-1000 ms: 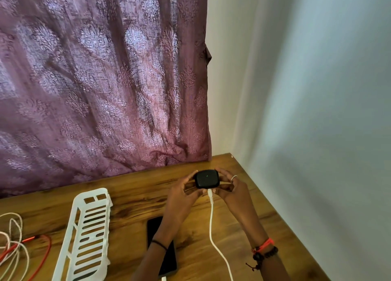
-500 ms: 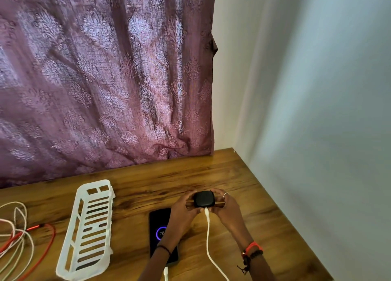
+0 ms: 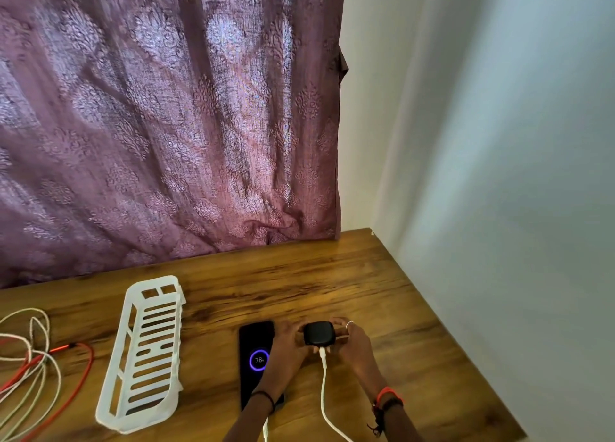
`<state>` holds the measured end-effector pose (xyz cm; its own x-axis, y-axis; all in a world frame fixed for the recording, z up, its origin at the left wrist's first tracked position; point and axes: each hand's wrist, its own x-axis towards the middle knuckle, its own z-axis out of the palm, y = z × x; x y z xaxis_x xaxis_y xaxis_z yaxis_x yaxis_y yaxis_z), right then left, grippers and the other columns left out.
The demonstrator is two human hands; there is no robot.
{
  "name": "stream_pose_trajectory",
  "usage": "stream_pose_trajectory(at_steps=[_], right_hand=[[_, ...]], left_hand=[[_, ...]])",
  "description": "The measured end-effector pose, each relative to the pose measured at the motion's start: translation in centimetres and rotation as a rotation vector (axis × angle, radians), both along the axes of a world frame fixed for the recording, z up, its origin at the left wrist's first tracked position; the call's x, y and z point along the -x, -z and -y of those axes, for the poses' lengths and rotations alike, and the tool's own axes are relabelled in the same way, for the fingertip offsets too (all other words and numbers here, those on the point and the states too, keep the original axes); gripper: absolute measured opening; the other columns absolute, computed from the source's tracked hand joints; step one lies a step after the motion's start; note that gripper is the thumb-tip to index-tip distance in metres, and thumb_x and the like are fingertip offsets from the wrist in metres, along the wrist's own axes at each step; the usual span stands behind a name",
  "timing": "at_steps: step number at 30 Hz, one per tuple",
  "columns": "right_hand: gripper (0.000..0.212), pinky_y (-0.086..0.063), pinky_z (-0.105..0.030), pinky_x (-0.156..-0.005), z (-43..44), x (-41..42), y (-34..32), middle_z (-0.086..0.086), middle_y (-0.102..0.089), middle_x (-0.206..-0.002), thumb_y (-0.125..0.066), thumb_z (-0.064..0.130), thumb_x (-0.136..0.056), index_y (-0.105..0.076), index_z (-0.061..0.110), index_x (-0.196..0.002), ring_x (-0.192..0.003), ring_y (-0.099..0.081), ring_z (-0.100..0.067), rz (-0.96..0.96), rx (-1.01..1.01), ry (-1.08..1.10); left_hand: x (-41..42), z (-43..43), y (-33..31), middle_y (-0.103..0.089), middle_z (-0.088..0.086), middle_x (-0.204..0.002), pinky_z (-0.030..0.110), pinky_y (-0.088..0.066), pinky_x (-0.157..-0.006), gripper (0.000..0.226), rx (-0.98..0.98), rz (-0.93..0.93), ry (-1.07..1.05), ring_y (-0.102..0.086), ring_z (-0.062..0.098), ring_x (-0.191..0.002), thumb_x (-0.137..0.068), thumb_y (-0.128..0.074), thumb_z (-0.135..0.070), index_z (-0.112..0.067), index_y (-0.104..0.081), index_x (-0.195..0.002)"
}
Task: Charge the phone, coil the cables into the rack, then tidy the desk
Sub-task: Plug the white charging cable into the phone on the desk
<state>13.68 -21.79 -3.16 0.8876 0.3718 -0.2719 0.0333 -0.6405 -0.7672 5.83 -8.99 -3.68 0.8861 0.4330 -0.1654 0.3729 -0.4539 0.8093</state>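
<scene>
A small black charger block (image 3: 318,333) sits low over the wooden desk (image 3: 332,291), held from both sides by my left hand (image 3: 286,351) and my right hand (image 3: 352,341). A white cable (image 3: 323,391) plugs into its near side and runs toward me. Left of it a black phone (image 3: 256,358) lies flat, its screen lit with a purple ring reading 78%; my left wrist covers its near end. A white slotted rack (image 3: 146,355) lies on the desk further left. Loose white and red cables (image 3: 33,368) lie tangled at the far left.
A purple patterned curtain (image 3: 166,125) hangs behind the desk. A pale wall (image 3: 499,208) runs along the desk's right edge, meeting the curtain at the back corner.
My hands have brought the charger block down toward the desk and closer to me. The phone screen, dark a second ago, shows the charging ring.
</scene>
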Motion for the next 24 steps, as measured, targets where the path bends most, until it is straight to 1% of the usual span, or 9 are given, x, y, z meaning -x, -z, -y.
stream_pose_trajectory(at_steps=[2,4,7,9,11,15,17,20,24], right_hand=[[0.055,-0.038,0.003,-0.06,0.1,0.1,0.2,-0.004,-0.064,-0.113,-0.075,0.001,-0.069,-0.056,0.01,-0.12,-0.1,-0.056,-0.01,-0.009,-0.003,-0.011],[0.052,-0.039,-0.004,-0.068,0.3,0.2,0.3,-0.003,-0.063,-0.109,-0.074,0.0,-0.069,-0.057,0.01,-0.118,-0.098,-0.054,-0.009,-0.013,0.006,-0.02],[0.051,-0.048,-0.016,-0.078,0.4,0.3,0.7,-0.008,-0.066,-0.11,-0.07,-0.004,-0.071,-0.057,0.009,-0.118,-0.105,-0.061,-0.017,-0.017,0.02,-0.014],[0.05,-0.043,-0.003,-0.067,0.4,0.3,0.7,-0.008,-0.066,-0.112,-0.068,-0.003,-0.073,-0.056,0.01,-0.12,-0.105,-0.06,-0.015,0.0,0.04,-0.02],[0.047,-0.037,0.003,-0.059,0.5,0.3,0.6,-0.007,-0.065,-0.112,-0.066,-0.003,-0.075,-0.057,0.01,-0.12,-0.103,-0.057,-0.013,0.03,0.04,-0.026],[0.045,-0.039,0.003,-0.061,0.5,0.1,0.5,-0.002,-0.065,-0.101,-0.065,-0.005,-0.074,-0.059,0.011,-0.117,-0.098,-0.058,-0.009,0.02,0.029,-0.048],[0.045,-0.038,0.002,-0.064,0.5,0.1,0.6,0.001,-0.064,-0.104,-0.066,-0.003,-0.075,-0.059,0.013,-0.117,-0.097,-0.055,-0.006,0.03,0.033,-0.066],[0.044,-0.039,-0.004,-0.077,0.6,-0.1,0.7,0.001,-0.063,-0.111,-0.065,-0.002,-0.076,-0.06,0.014,-0.117,-0.106,-0.056,-0.011,0.044,0.038,-0.084],[0.05,-0.046,-0.022,-0.088,0.5,-0.3,0.3,-0.004,-0.064,-0.115,-0.059,-0.008,-0.074,-0.059,0.014,-0.119,-0.108,-0.058,-0.018,0.004,0.043,-0.095]], left_hand=[[0.0,0.1,0.3,-0.04,-0.006,-0.124,0.011,-0.031,-0.094,0.058,-0.015,-0.02,0.017,-0.043,0.007,-0.116,-0.077,-0.074,-0.023,-0.017,-0.05,-0.129],[0.0,0.1,0.6,-0.035,-0.008,-0.122,0.013,-0.033,-0.095,0.056,-0.042,-0.042,0.046,-0.045,0.012,-0.119,-0.079,-0.072,-0.025,-0.018,-0.05,-0.13],[-0.1,0.3,0.9,-0.037,-0.005,-0.126,0.011,-0.032,-0.092,0.052,-0.082,-0.055,0.068,-0.046,0.013,-0.118,-0.08,-0.07,-0.028,-0.018,-0.051,-0.128],[-0.2,0.3,1.1,-0.039,-0.003,-0.129,0.01,-0.031,-0.089,0.05,-0.091,-0.05,0.064,-0.047,0.012,-0.116,-0.081,-0.069,-0.028,-0.018,-0.052,-0.126],[-0.2,0.3,1.1,-0.041,-0.002,-0.13,0.01,-0.032,-0.087,0.048,-0.099,-0.05,0.061,-0.048,0.011,-0.114,-0.081,-0.068,-0.027,-0.018,-0.052,-0.125],[-0.1,0.3,1.2,-0.039,-0.002,-0.132,0.009,-0.03,-0.087,0.05,-0.108,-0.063,0.044,-0.047,0.012,-0.116,-0.083,-0.067,-0.026,-0.017,-0.049,-0.129],[0.0,0.3,1.0,-0.038,-0.002,-0.133,0.009,-0.028,-0.088,0.053,-0.113,-0.074,0.037,-0.045,0.012,-0.119,-0.084,-0.066,-0.027,-0.016,-0.046,-0.132],[0.0,0.4,0.9,-0.039,0.0,-0.133,0.011,-0.029,-0.089,0.055,-0.096,-0.082,0.028,-0.045,0.012,-0.118,-0.082,-0.067,-0.028,-0.017,-0.047,-0.132],[0.0,0.4,0.6,-0.039,0.001,-0.136,0.012,-0.029,-0.091,0.056,-0.081,-0.107,0.02,-0.045,0.014,-0.12,-0.082,-0.068,-0.026,-0.017,-0.046,-0.132]])
